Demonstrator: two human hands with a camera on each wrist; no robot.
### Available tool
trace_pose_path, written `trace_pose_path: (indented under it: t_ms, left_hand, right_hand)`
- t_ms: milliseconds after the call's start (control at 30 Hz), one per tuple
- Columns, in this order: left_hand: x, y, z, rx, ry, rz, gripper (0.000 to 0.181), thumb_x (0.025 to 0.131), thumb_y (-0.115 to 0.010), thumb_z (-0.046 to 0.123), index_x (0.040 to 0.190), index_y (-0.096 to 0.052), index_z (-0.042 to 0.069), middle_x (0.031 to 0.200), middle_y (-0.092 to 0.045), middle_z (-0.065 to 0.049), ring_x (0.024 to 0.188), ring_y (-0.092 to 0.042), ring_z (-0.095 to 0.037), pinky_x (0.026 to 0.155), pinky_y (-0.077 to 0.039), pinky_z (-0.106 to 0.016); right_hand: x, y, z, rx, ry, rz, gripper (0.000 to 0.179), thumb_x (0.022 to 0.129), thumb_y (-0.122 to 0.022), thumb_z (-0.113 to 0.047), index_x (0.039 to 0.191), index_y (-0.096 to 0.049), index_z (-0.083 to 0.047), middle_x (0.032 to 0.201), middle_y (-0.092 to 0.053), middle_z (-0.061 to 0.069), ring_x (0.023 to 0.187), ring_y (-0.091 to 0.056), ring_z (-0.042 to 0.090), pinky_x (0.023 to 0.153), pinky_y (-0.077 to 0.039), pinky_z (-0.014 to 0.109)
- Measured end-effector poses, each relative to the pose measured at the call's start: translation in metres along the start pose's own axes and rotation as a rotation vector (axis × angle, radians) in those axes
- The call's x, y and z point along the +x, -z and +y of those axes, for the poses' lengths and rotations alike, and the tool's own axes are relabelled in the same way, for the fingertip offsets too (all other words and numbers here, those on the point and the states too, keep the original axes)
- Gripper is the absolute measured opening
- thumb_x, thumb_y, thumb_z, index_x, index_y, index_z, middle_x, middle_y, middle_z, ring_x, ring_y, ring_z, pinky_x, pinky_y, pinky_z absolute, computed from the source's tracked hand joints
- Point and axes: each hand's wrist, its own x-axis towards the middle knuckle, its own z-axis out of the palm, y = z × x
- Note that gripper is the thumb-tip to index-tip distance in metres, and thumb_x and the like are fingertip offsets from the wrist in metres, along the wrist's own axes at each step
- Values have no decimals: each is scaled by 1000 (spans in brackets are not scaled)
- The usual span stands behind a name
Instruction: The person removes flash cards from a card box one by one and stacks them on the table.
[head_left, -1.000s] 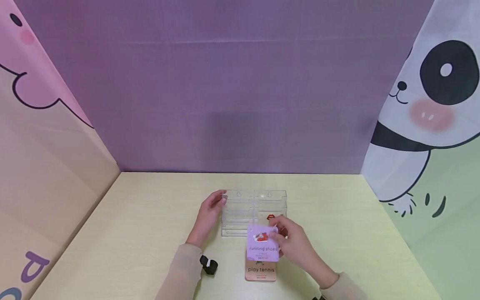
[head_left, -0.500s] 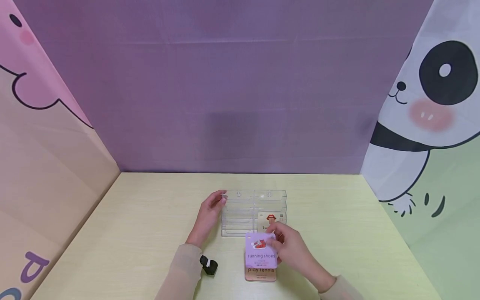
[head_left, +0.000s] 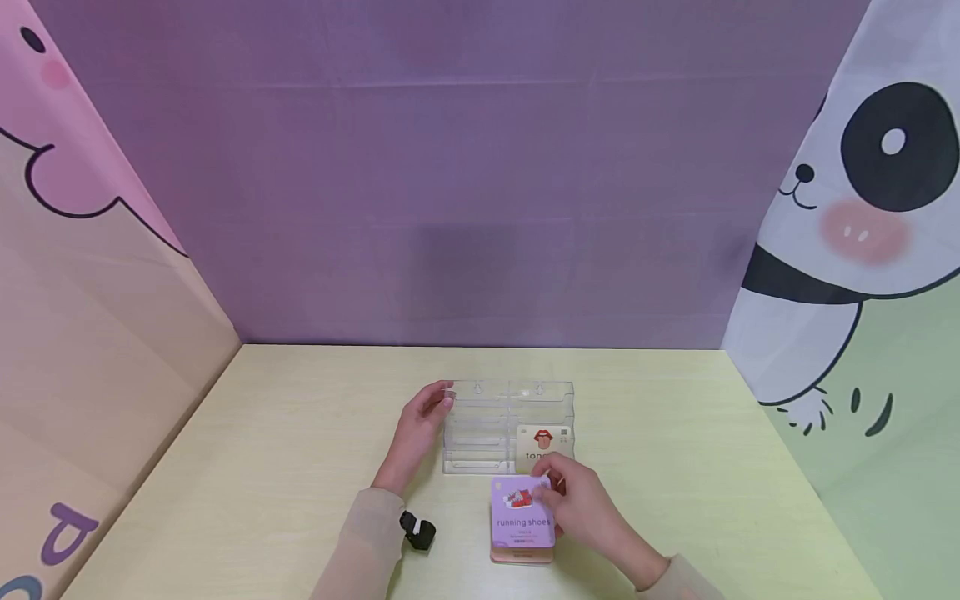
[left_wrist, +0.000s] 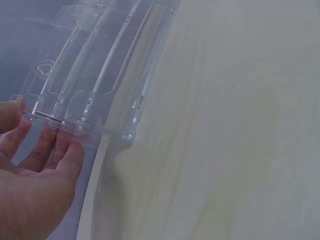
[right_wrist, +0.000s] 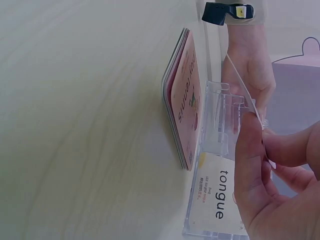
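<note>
A clear plastic card rack [head_left: 477, 425] with two columns of tiers stands on the table. My left hand [head_left: 420, 429] grips its left edge, thumb on one side and fingers on the other, as the left wrist view shows. In my right hand [head_left: 588, 504] a purple "running shoes" flash card [head_left: 522, 512] is pinched between thumb and fingers. That card hangs over a stack of flash cards topped by "play tennis" [right_wrist: 187, 105]; the right wrist view shows a gap between them. A cream "tongue" flash card [head_left: 543, 442] sits in the rack's lower right pocket, partly behind my right fingers.
The pale wooden table [head_left: 675, 433] extends to both sides of the rack. A purple cloth [head_left: 480, 183] rises behind its far edge, and printed cloths flank it. A black wrist camera [head_left: 418, 532] is beside my left sleeve.
My right hand has drawn the "running shoes" card down toward me, away from the rack, uncovering the "tongue" card and hiding most of "play tennis". My left hand has stayed still.
</note>
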Motion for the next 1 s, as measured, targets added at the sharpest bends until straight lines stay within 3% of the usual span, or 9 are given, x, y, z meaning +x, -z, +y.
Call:
trace_pose_path:
  t_ms: [1000]
  left_hand:
    - [-1, 0, 2, 12, -1, -1, 36, 105, -58, 15, 141, -58, 10, 130, -63, -13, 125, -55, -28, 111, -39, -45]
  right_hand:
    - [0, -7, 9, -59, -32, -74, 19, 90, -68, 5, 95, -59, -12, 75, -46, 3, 65, -50, 16, 41, -49, 27]
